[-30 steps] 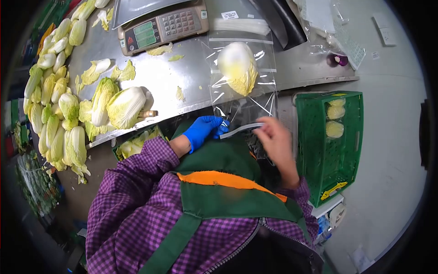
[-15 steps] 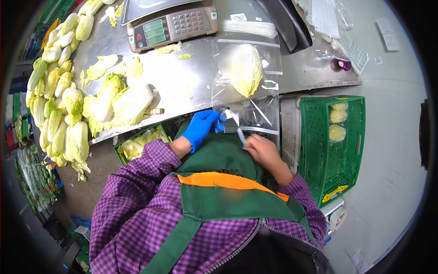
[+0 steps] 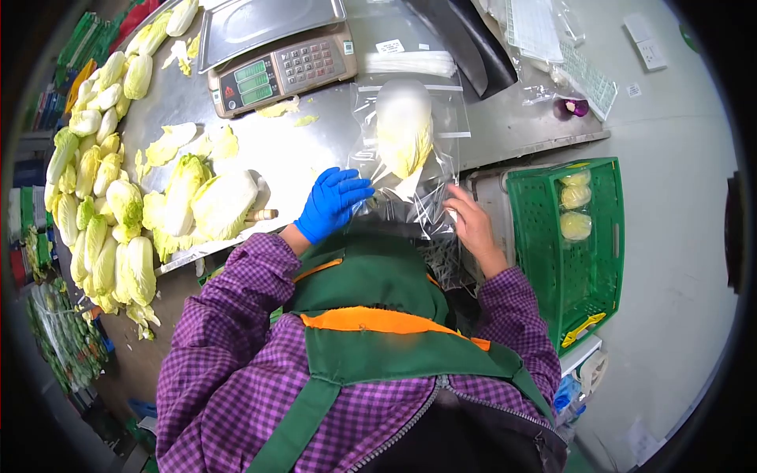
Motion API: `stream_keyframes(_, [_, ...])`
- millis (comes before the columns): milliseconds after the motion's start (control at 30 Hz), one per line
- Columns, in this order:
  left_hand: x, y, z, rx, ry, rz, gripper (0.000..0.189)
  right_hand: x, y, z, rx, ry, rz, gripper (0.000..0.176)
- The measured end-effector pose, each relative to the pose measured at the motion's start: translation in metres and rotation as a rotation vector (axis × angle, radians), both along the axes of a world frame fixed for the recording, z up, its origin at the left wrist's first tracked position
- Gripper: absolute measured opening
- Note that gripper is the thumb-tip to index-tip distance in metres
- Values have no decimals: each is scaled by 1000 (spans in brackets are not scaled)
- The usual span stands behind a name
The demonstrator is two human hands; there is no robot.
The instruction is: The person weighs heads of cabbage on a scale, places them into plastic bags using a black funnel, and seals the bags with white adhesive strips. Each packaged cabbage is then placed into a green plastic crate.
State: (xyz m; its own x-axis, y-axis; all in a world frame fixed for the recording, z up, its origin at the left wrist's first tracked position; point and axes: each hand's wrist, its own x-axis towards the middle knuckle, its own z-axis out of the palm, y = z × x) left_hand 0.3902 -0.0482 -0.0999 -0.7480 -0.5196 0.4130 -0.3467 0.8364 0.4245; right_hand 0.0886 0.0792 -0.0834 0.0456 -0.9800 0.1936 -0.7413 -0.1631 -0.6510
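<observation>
A pale Chinese cabbage (image 3: 404, 146) lies in a clear plastic bag (image 3: 364, 135) at the table's front edge. My left hand (image 3: 331, 203), in a blue glove, is at the bag's lower left corner, palm down with its fingers stretched out. To the right of the bag's lower end is my bare right hand (image 3: 475, 226), its fingers loosely bent and apart, close to the film. I cannot make out whether either hand touches the plastic. The lower end of the bag hangs over the table edge, creased and shiny.
A weighing scale (image 3: 284, 67) stands behind. Many cabbages (image 3: 126, 201) are heaped at left, with trimmed ones (image 3: 225, 205) and a wooden handle (image 3: 262, 214) nearer. A green crate (image 3: 536, 236) at right holds wrapped cabbages (image 3: 576, 226). White strips (image 3: 445, 264) hang below the table edge.
Both hands have moved apart and up to the bag's lower sides. The white strip that was between them is no longer in my fingers. The whole view has shifted slightly.
</observation>
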Motion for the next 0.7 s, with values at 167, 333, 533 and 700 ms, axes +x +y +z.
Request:
stream_keyframes(167, [-5,-17,-1,841,438,371,20,11,-17,6,261,-708,-340,25])
stream_keyframes(333, [-9,-37,-34,1163,287,714,25,28,-32,0,612,-953,-505,27])
stream_keyframes(533, [-41,-15,62,120,194,165,60,31,-34,-3,713,-947,-544,27])
stream_keyframes(700, [-76,-21,11,150,-16,23,71,38,-29,-13,615,-1200,-658,32])
